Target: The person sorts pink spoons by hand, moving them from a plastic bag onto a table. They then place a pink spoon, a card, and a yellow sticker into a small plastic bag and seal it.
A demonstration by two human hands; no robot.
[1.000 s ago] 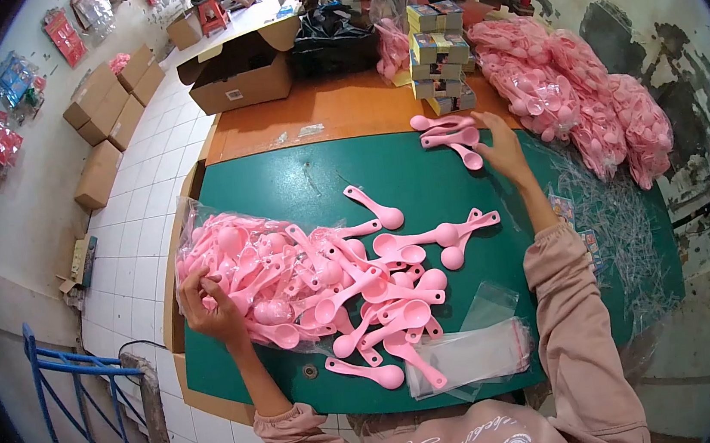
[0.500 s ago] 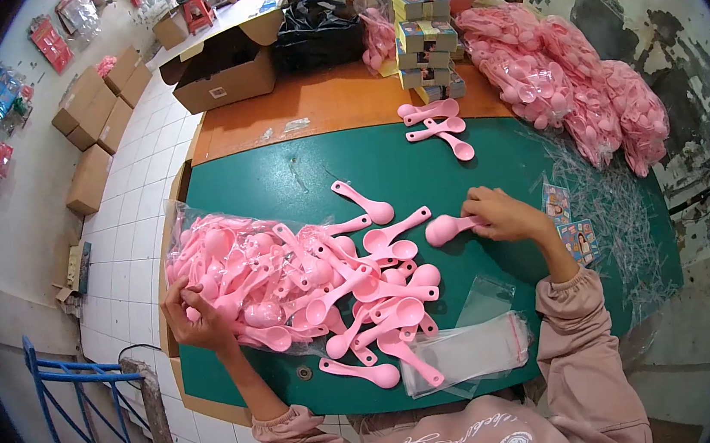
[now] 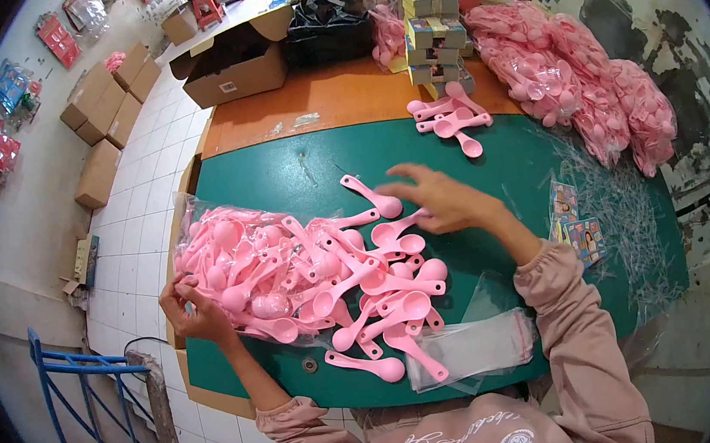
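Observation:
Pink plastic measuring spoons (image 3: 349, 284) spill in a heap from a clear plastic bag (image 3: 224, 213) on the green tabletop. At the bag's left edge, my left hand (image 3: 195, 314) has its fingers curled on the plastic. My right hand (image 3: 444, 201), slightly blurred, reaches over the right side of the heap with fingers stretched out and nothing held. Just below its fingers lies a loose spoon (image 3: 387, 234), and another spoon (image 3: 374, 197) rests beside the fingertips. Farther back, several spoons form a small pile (image 3: 453, 120).
Clear flat sleeves (image 3: 473, 352) lie at the near edge. Printed cards (image 3: 585, 241) and plastic scraps (image 3: 624, 232) are on the right. Bundled card stacks (image 3: 436, 44) stand behind, beside big bags of pink spoons (image 3: 573, 77). An open carton (image 3: 236, 78) sits at the back left.
My right hand has let go of a spoon, which now lies on the far pile, and has moved left over the heap. My left hand stays at the bag.

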